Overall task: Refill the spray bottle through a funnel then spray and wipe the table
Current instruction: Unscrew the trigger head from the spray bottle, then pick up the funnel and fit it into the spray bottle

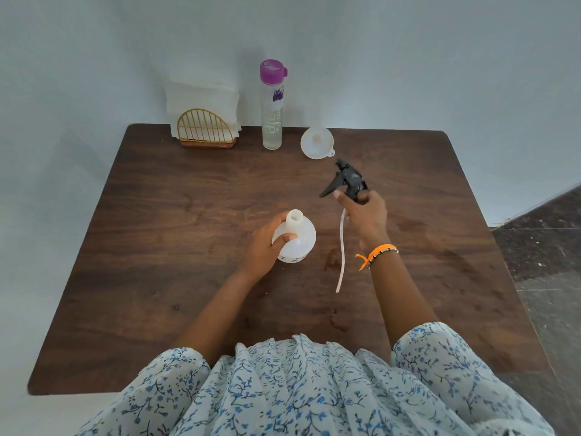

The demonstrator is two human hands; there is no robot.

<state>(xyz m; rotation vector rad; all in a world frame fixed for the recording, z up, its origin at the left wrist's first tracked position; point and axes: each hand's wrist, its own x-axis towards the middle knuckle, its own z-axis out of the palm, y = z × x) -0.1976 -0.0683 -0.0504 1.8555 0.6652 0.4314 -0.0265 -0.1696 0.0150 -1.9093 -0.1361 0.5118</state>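
Nearest on the dark wooden table (157, 278), a little left of centre, the left hand (262, 247) wraps its fingers and thumb round the shoulder of the white spray bottle (297, 239), which stands upright on the wood with its neck bare and open to the top. Just to the right and slightly farther, the right hand (364, 215) curls round the collar of the black trigger head (347, 180) and holds it in the air, clear of the bottle; the white dip tube (341, 253) hangs from it and trails toward the near edge. The step in hand appears to be putting the spray head aside so the neck is free for filling. To do this well, the trigger head wants laying on the right of the table, well apart from the bottle, with the tube resting flat so any drip stays off the lap and the tube does not sweep across the open neck. The left hand does well to keep the bottle pinned upright, since it looks light and would tip easily. Farther back, the white funnel (317, 143) lies near the far edge, just beyond the trigger head, and is the natural next thing for the freed right hand. Left of it stands the tall clear bottle (273, 105) with a purple cap, holding the refill liquid, and farthest left the gold napkin holder (206, 133) with white tissues for wiping.
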